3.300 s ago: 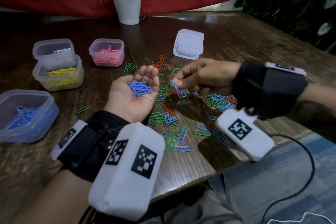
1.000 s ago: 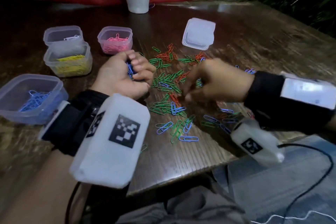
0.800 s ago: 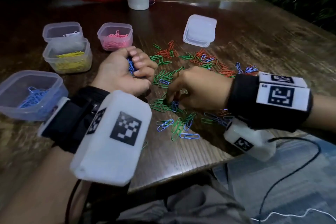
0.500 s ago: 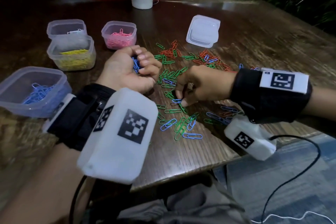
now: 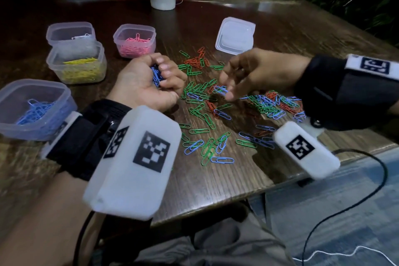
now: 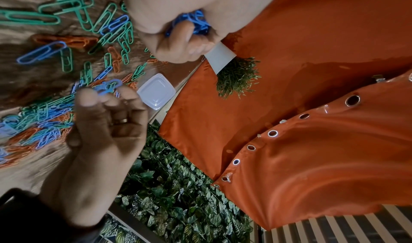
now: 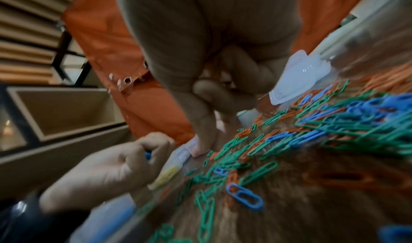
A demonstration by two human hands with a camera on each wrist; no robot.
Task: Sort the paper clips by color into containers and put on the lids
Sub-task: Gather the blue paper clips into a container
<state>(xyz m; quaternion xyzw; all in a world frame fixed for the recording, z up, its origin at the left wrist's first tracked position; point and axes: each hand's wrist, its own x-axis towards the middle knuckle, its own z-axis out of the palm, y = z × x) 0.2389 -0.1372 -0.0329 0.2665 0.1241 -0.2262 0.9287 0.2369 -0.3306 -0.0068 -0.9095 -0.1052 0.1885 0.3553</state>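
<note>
Right hand [image 5: 257, 71] grip pinched one blue clip [image 6: 107, 87] between thumb and fingertips, lifted just above the loose pile [image 5: 216, 103] of green, orange and blue clips on the table [image 5: 216, 179]. Left hand [image 5: 146, 84] grip was curled round a bunch of blue clips [image 5: 155, 74], just left of the right hand's grip. Further left of that we saw the blue container [image 5: 32, 108] holding blue clips, beyond it the yellow container [image 5: 77, 65], the pink container [image 5: 135, 40] and a near-empty one [image 5: 70, 33]. Stacked lids [image 5: 235, 35] sat just beyond the right hand.
</note>
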